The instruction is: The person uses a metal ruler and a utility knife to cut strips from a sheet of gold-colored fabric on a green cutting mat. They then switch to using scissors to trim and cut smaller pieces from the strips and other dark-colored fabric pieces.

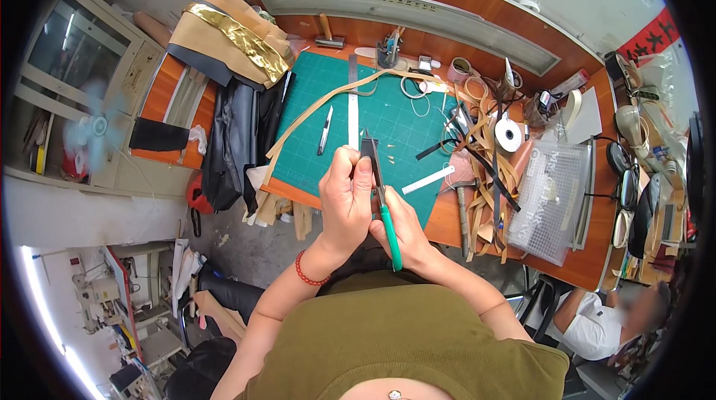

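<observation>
Scissors point(389, 230) lie inside curled right fingers point(403, 213) (green handle); left fingers point(344, 163) pinch a dark strip point(370, 147).

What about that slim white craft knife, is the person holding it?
No, the slim white craft knife lies on the green gridded cutting mat, apart from the left hand and the right hand.
</observation>
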Demonstrator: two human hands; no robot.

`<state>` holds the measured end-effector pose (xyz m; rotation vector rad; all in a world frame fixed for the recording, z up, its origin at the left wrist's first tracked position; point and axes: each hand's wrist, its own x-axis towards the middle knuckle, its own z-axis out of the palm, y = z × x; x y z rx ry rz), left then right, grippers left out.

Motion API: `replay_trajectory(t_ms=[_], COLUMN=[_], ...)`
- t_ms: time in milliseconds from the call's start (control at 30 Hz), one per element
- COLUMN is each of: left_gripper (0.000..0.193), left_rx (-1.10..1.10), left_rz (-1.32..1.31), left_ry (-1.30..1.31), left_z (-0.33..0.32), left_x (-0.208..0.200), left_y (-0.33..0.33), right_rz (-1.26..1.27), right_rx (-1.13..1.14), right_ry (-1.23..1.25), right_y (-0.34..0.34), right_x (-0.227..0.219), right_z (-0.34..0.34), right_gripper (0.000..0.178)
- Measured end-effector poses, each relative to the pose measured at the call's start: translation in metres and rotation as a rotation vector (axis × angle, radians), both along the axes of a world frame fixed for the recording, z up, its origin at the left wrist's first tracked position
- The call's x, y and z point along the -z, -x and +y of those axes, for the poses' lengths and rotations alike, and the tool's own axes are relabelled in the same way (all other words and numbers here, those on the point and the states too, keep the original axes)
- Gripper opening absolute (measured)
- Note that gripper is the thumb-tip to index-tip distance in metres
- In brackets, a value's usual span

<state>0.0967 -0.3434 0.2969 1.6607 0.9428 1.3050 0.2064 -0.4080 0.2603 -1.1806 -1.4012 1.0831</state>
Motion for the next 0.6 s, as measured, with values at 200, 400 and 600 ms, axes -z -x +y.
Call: replay_trajectory(t_ms=[200, 400, 600], left_gripper=[0.022, 0.024, 0.026], left_rx=[-0.035, -0.031, 0.256], left_rz=[0.028, -0.001, 0.090], left_ry=[0.039, 0.102, 0.403], left_z=[0.001, 0.006, 0.017], left_x=[-0.005, -0.001, 0.003], left_y=[-0.003, 0.001, 0.026], right_rz=[0.152, 0.181, 0.544], right_rx=[0.014, -0.012, 0.088], right_ry=[0.048, 0.121, 0.258], right_y=[0.000, -0.004, -0.019], right_x=[0.012, 0.006, 0.004], right_z=[-0.005, -0.001, 0.016], right_gripper=[0.049, 0.044, 0.021])
